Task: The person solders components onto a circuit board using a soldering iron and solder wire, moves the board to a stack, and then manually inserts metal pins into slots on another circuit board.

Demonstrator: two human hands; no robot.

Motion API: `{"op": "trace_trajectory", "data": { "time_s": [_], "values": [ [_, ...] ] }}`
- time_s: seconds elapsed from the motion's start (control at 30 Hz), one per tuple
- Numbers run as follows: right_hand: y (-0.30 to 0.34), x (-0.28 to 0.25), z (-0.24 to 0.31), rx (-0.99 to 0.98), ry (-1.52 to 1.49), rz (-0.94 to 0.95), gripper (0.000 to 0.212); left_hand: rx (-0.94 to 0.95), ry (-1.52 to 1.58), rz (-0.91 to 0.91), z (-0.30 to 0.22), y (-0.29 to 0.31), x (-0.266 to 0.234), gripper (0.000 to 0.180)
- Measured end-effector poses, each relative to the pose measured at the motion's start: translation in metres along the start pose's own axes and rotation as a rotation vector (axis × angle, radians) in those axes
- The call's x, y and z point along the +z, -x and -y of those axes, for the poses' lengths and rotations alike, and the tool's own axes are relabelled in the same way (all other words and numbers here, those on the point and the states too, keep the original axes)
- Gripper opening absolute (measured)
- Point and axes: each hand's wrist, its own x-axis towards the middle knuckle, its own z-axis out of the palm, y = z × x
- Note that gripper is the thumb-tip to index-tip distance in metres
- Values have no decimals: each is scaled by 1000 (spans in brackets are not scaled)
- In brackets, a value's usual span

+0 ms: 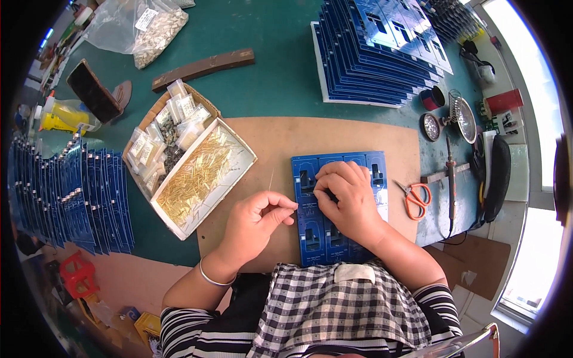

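Visibly printed blue board [320,224], labelled bag [160,37]

Circuit board [309,209]: smooth, glossy. Pins [197,173] look like bright, brassy metal; their tray [240,160] is matt card. Small bags [143,149]: shiny clear plastic. Work mat [268,137] looks like matt fibreboard. Desk [280,53] is smooth, faint sheen. Cutters [419,203] have glossy plastic grips. Bracelet [212,280]: polished metal. Apron [322,304]: matt cloth.
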Motion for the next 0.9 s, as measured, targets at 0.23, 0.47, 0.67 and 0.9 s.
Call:
{"op": "trace_trajectory", "data": {
  "time_s": [0.23, 0.47, 0.67, 0.9],
  "values": [
    [-3, 3, 9, -152, 196, -9, 15, -107, 301, -52, -4, -1, -4, 10],
    [-1, 1, 7, -250, 329, 16, 16, -268, 701, 15, -2, 1, -3, 9],
    [4, -8, 16, -77, -60, 24, 16, -270, 796, -10, 7, 3, 7, 9],
    [9, -9, 18, 65, -336, 101, 16, -246, 743, 60, 6, 2, 12, 8]
  ]
}}
